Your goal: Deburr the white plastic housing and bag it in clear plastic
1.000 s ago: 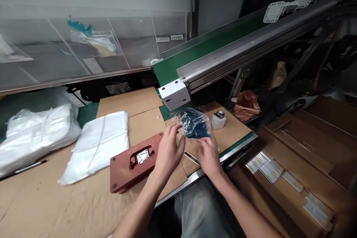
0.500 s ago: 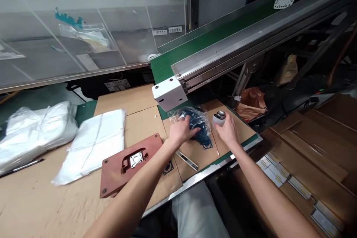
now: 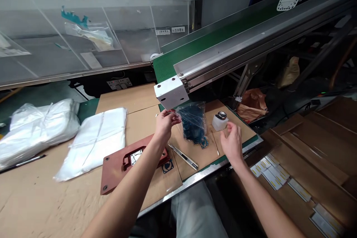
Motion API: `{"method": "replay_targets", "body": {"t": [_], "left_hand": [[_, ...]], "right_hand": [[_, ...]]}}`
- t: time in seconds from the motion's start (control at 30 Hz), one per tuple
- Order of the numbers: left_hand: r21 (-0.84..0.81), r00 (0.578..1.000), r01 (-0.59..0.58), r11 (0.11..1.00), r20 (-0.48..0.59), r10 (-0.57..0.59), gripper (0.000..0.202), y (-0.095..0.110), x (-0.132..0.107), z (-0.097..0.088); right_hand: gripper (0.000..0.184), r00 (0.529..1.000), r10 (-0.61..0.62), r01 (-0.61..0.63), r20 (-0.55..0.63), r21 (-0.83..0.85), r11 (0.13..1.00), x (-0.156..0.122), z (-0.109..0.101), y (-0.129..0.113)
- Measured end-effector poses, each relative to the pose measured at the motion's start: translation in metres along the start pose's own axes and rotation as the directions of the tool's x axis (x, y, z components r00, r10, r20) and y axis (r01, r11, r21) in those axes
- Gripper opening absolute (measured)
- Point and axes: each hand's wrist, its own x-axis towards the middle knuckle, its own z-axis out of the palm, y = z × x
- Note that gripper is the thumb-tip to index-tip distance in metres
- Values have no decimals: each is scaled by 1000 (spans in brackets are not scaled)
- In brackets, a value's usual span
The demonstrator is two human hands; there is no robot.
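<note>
My left hand point(image 3: 165, 123) pinches the upper left edge of a clear plastic bag point(image 3: 196, 115) lying on the cardboard. Inside the bag are flat dark blue cut-out pieces point(image 3: 193, 128), a few poking out at its lower end. My right hand point(image 3: 232, 143) is empty, its fingers apart and curled, just in front of a white plastic bottle point(image 3: 219, 123) with a round metal top. A cotton swab point(image 3: 216, 148) lies between the bag and my right hand. A utility knife point(image 3: 184, 157) and one loose blue piece point(image 3: 167, 166) lie nearer to me.
A red-brown fixture block point(image 3: 114, 169) with a white plate point(image 3: 136, 157) in its recess sits under my left forearm. Stacked white bags point(image 3: 97, 137) lie left. The green conveyor point(image 3: 195, 50) ends above the table, its white end cover point(image 3: 172, 93) close to my left hand.
My right hand has let go of the bottle and drawn back toward me. My left hand has shifted left from on top of the bag to its edge, and the bag now lies flatter.
</note>
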Motion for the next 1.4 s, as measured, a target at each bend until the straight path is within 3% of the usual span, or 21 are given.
{"method": "replay_targets", "body": {"t": [0.13,0.27,0.4,0.47,0.57,0.63,0.7,0.77,0.87,0.97,1.07,1.27,1.4], "left_hand": [[-119,1000,0,993,24,3,18,0,-5,-5],[-58,995,-62,996,76,67,18,-2,-13,-5],[166,977,-156,974,173,127,21,-4,-26,-4],[326,965,-204,923,229,132,34,-6,-34,-2],[569,955,-263,779,269,127,73,-13,-48,4],[696,958,-274,664,256,127,88,-18,-55,7],[788,968,-248,564,220,119,76,-22,-57,8],[845,979,-204,495,185,88,48,-24,-56,6],[877,988,-146,458,152,24,23,-23,-49,0],[869,994,-101,485,109,12,25,-18,-41,-8],[819,997,-72,569,78,13,26,-11,-34,-17],[556,999,-21,831,48,-7,31,14,-26,-34],[361,998,-59,931,25,54,23,39,-36,-47]], "right_hand": [[27,971,-15,47,240,-128,991,-27,2,-5],[19,941,38,50,337,-250,967,-19,4,-13],[19,916,55,83,397,-321,943,-14,1,-22],[20,907,70,88,415,-349,933,-18,-1,-26],[18,903,78,87,421,-358,930,-22,-5,-29],[22,912,56,92,407,-336,937,-22,-8,-31],[23,919,24,103,395,-297,949,-19,-9,-34],[22,916,-7,118,402,-252,961,-15,-7,-40],[27,902,-30,132,431,-209,969,-6,5,-49],[26,891,-16,115,453,-193,974,6,18,-57],[23,899,11,68,438,-164,984,17,21,-66],[20,934,17,-40,356,56,998,46,-2,-87],[20,915,22,-155,403,302,941,71,-26,-100]]}}
